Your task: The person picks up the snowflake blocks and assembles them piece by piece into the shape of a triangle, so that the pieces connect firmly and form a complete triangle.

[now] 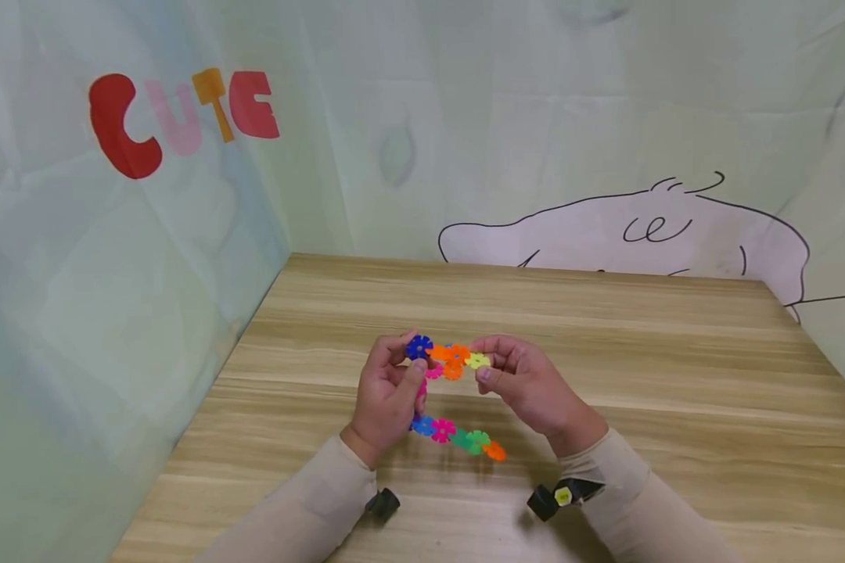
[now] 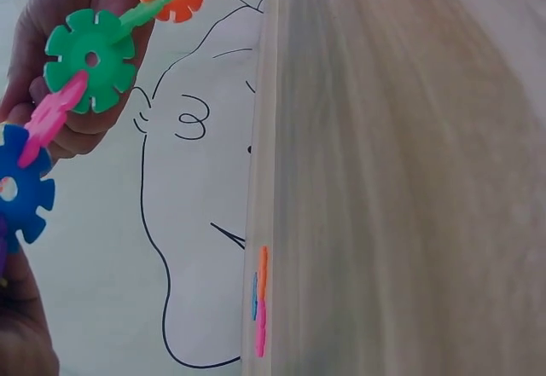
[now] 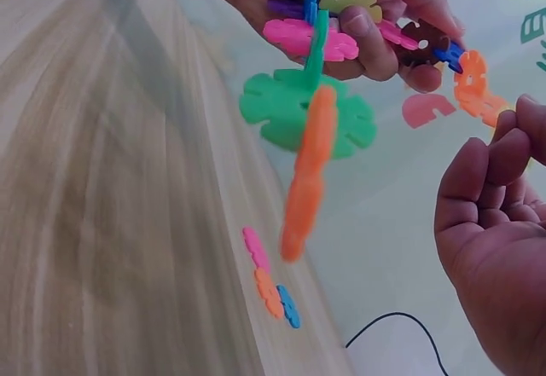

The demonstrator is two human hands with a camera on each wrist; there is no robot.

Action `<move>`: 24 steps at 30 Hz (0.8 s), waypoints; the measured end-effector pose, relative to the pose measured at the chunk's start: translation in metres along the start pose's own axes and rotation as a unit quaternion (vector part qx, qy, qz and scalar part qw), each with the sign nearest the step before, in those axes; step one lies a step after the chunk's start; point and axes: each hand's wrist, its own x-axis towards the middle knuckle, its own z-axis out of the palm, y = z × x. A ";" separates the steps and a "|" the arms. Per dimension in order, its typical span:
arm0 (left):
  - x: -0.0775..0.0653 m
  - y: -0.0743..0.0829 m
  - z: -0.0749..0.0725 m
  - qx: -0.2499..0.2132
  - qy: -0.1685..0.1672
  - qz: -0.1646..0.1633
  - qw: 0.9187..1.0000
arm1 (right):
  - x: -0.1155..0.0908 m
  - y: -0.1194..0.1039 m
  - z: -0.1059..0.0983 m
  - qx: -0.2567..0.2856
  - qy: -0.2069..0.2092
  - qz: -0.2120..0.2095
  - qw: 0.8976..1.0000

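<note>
A chain of flower-shaped plastic interlocking discs hangs above the table between both hands. My left hand [image 1: 389, 395] grips its middle, with thumb and fingers round the discs. A dark blue disc [image 1: 419, 347] shows at the left fingertips. Orange discs [image 1: 457, 356] link it to a yellow disc [image 1: 477, 360], which my right hand [image 1: 531, 383] pinches between thumb and finger. Below the left hand, the chain's other end runs through a pink disc [image 1: 443, 430] and a green disc [image 3: 307, 112] to a free orange disc [image 3: 308, 176]. Part of the chain is hidden in the left palm.
On the wooden table [image 1: 676, 352], loose pink [image 3: 256, 248], orange [image 3: 269, 292] and blue [image 3: 289, 306] discs lie close together beyond the hands. A printed backdrop [image 1: 535, 117] rises behind and at the left. Each wrist wears a black camera [image 1: 383, 504].
</note>
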 end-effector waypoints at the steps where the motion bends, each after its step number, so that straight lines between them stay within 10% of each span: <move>1: 0.000 0.000 0.000 -0.001 0.001 0.001 1.000 | 0.000 0.001 0.000 0.005 0.000 -0.002 1.000; 24: -0.003 0.002 0.004 0.035 -0.035 -0.003 0.999 | -0.001 -0.007 0.003 0.095 -0.007 0.029 0.995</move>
